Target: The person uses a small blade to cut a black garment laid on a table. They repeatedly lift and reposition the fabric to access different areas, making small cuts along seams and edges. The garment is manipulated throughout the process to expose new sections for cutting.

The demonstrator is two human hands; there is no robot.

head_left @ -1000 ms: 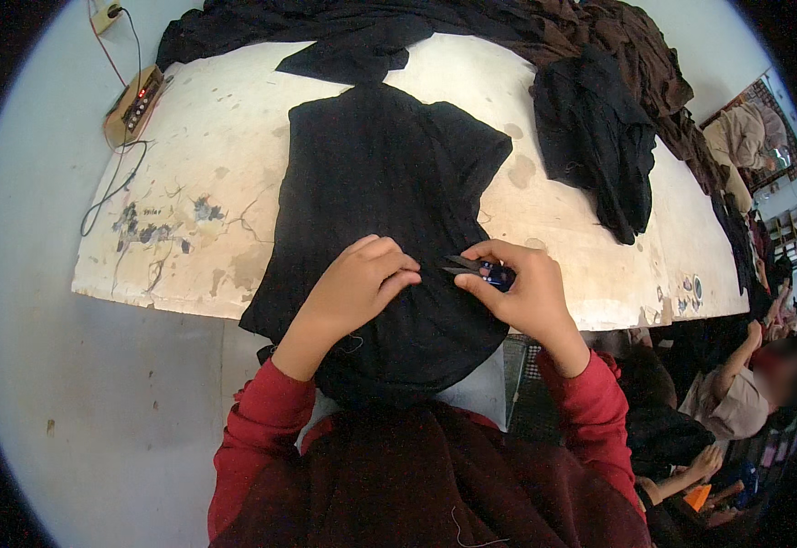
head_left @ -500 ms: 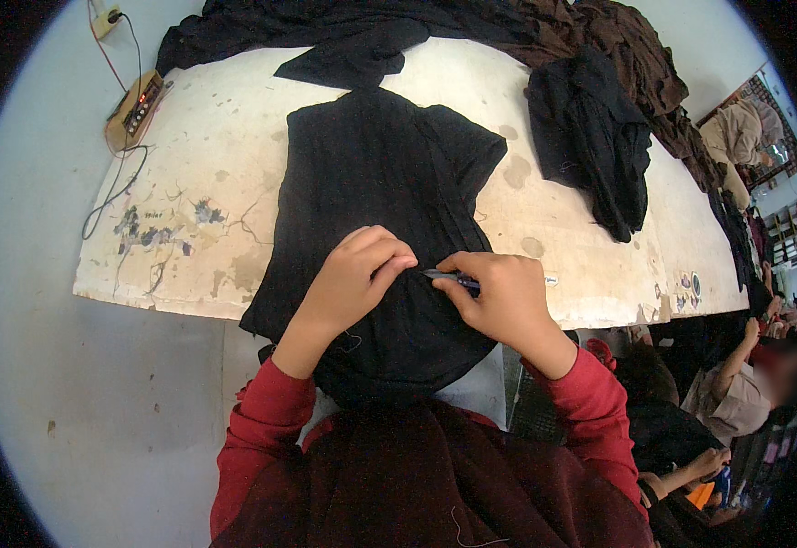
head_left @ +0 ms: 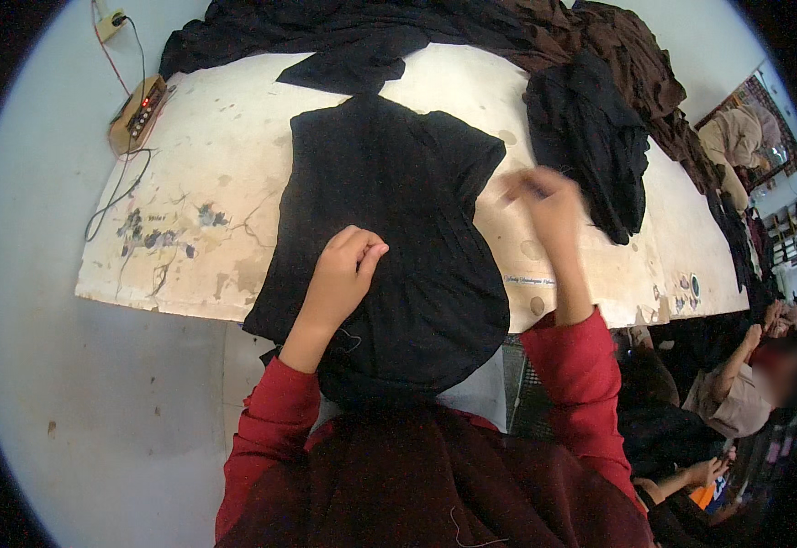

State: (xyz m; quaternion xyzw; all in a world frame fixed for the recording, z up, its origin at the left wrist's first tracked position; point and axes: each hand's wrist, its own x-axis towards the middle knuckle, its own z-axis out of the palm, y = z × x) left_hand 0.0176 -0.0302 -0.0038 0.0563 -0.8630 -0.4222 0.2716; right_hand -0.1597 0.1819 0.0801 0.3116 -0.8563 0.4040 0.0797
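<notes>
A black garment (head_left: 398,192) lies spread over the table's near edge, its lower part hanging toward my lap. Above its middle, my left hand (head_left: 348,265) is closed, thumb pressed to the forefinger; whatever sits in that pinch is too small to make out. My right hand (head_left: 547,205) is off the cloth, over the bare tabletop to the right, its fingers smeared by motion. Curled in it is a small dark tool (head_left: 537,190), which looks like thread snips. A loose pale thread (head_left: 351,343) clings to the garment below my left wrist.
The pale, stained table (head_left: 234,173) holds a crumpled black garment (head_left: 585,137) at right and black cloth (head_left: 353,55) along the back, with brown cloth (head_left: 631,55) beside it. A small control box with wires (head_left: 138,114) is at far left. Another person (head_left: 736,393) sits at right.
My right hand has moved away from the garment's middle, up and to the right, with the snips. My left hand has shifted slightly left, still pinched.
</notes>
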